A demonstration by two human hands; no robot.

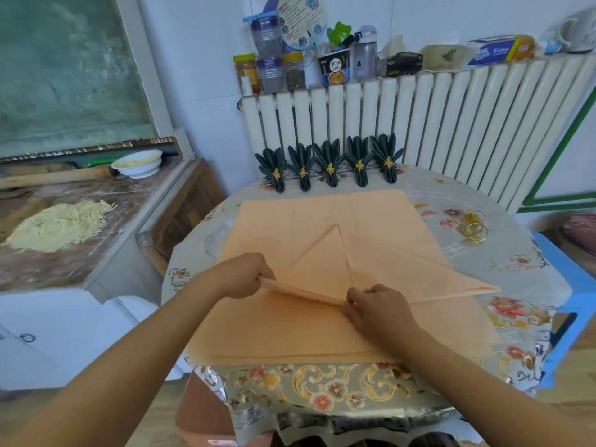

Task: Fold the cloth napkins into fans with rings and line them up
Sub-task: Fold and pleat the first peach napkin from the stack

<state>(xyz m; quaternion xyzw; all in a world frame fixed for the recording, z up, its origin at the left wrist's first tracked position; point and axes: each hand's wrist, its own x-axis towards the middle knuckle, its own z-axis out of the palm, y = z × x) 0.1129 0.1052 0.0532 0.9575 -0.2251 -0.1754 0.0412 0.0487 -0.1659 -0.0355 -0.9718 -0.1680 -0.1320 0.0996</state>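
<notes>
Lying on a stack [258, 330] of peach napkins on the table [516, 262]: one peach napkin [380, 269] folded into a triangle, point away from the person. Left hand [245, 275] pinches its left corner, raised off the stack; right hand [377, 304] pinches the near folded edge at mid-length. Far table edge: five dark green fans [329, 166], each in a gold ring, in a row before the radiator [451, 124]. Right of the stack: loose gold rings [473, 225].
</notes>
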